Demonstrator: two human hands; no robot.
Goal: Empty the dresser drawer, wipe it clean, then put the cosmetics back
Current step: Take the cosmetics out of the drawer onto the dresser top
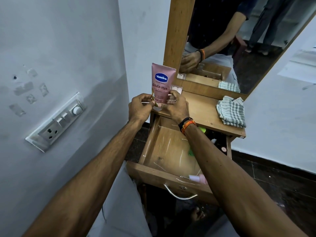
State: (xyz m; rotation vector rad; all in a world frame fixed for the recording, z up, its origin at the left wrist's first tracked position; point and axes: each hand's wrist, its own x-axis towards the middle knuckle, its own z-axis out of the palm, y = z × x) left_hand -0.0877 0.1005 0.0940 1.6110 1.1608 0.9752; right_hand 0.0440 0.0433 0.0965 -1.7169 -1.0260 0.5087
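Both hands at frame centre: left hand (139,106) and right hand (174,106) fingers pinching pink lotion tube (162,84) upright, cap down, likely standing it on bench (201,108) above open drawer (164,151).

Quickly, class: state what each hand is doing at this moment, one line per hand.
Left hand: fingers pinch the lower part of the pink Vaseline tube, held cap-down.
Right hand: fingers curled round the same tube from the other side.

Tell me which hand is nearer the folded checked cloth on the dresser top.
Right. The right hand holds the pink Vaseline tube on the side facing the checked cloth; the left hand holds the tube's far side, farther from it.
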